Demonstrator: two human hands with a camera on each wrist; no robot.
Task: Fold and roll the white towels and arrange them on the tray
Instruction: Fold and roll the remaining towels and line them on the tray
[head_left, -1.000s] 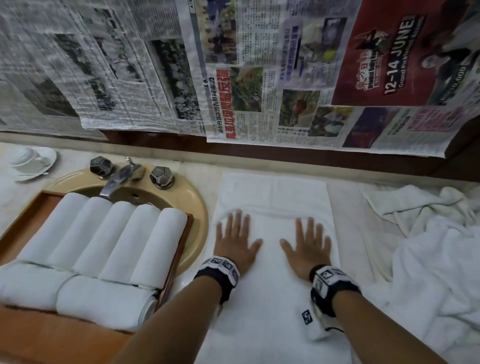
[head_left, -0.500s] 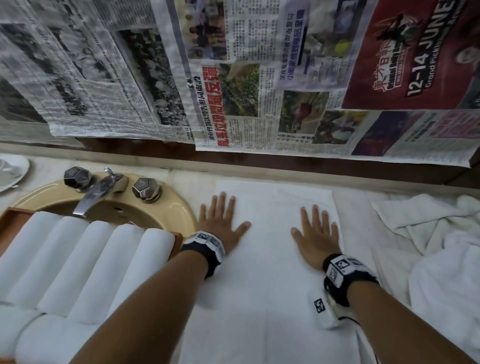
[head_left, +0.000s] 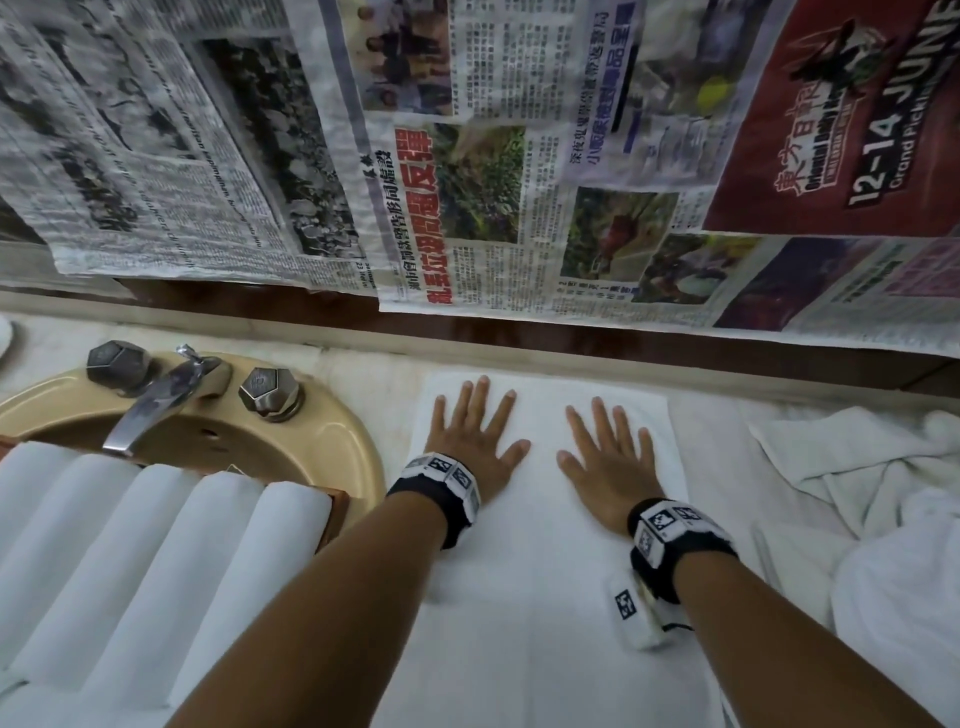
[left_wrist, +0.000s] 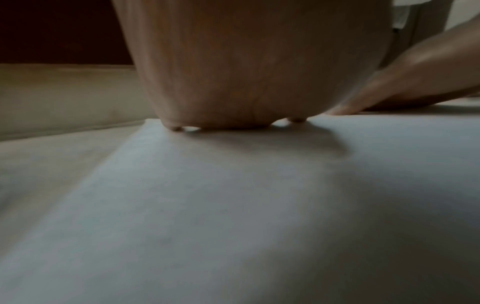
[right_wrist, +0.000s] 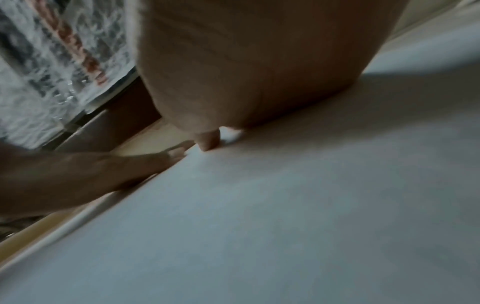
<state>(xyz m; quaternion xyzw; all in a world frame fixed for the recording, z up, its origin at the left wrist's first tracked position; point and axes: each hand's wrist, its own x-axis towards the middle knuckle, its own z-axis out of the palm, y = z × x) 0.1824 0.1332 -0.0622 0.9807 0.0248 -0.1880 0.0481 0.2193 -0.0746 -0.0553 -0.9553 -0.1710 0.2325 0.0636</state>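
Observation:
A white towel (head_left: 540, 587) lies flat on the counter as a long folded strip. My left hand (head_left: 470, 434) presses palm-down on its far left part, fingers straight and spread. My right hand (head_left: 610, 452) lies flat beside it on the far right part. In the left wrist view the left hand (left_wrist: 259, 82) sits on the towel (left_wrist: 233, 205). The right wrist view has the right hand (right_wrist: 246, 72) on the same towel (right_wrist: 285, 205). Several rolled white towels (head_left: 156, 545) fill the wooden tray (head_left: 340, 506) at the left.
A beige sink (head_left: 332, 436) with a metal tap (head_left: 156, 400) lies under the tray. A heap of loose white towels (head_left: 872, 519) lies at the right. Newspaper sheets (head_left: 467, 156) hang on the wall behind the counter.
Both hands have slid away from me along the towel toward its far edge. They spread apart half a second ago and have since drawn closer together.

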